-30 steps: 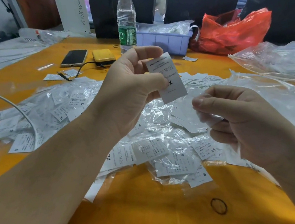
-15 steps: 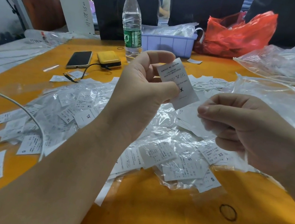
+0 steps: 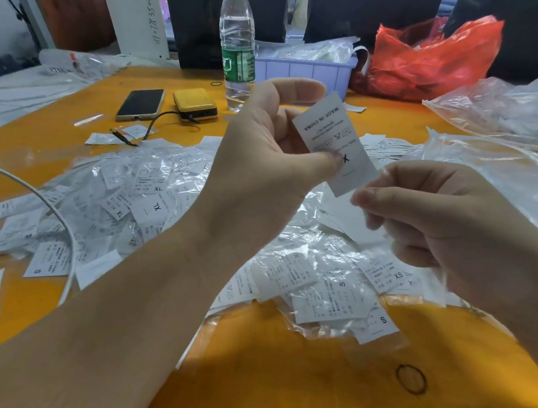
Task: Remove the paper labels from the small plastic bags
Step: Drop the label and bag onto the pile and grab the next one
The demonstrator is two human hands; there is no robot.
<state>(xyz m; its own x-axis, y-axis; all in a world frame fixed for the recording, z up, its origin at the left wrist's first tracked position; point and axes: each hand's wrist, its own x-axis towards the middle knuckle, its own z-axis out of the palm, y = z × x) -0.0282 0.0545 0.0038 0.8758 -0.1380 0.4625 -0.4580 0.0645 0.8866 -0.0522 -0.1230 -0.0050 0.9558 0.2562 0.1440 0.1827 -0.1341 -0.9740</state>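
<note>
My left hand (image 3: 267,155) pinches a white paper label (image 3: 331,133) printed "MADE IN CHINA" between thumb and fingers, holding it up above the table. Just to its right, my right hand (image 3: 437,224) has curled fingers that pinch a thin clear plastic bag (image 3: 436,279); the bag hangs below the hand and is hard to make out. Its fingertips sit right by the label's lower corner. Below both hands lies a heap of small plastic bags with labels (image 3: 163,209) spread over the orange table (image 3: 268,394).
A water bottle (image 3: 236,43), a phone (image 3: 140,104) and a yellow power bank (image 3: 194,107) stand at the back. A purple tray (image 3: 313,71) and red bag (image 3: 433,57) lie behind. Large clear bags (image 3: 522,111) fill the right. A white cable (image 3: 37,195) crosses the left; a rubber band (image 3: 410,379) lies near.
My right hand has come up closer to the label's lower corner. My left hand keeps holding the label, turned a little.
</note>
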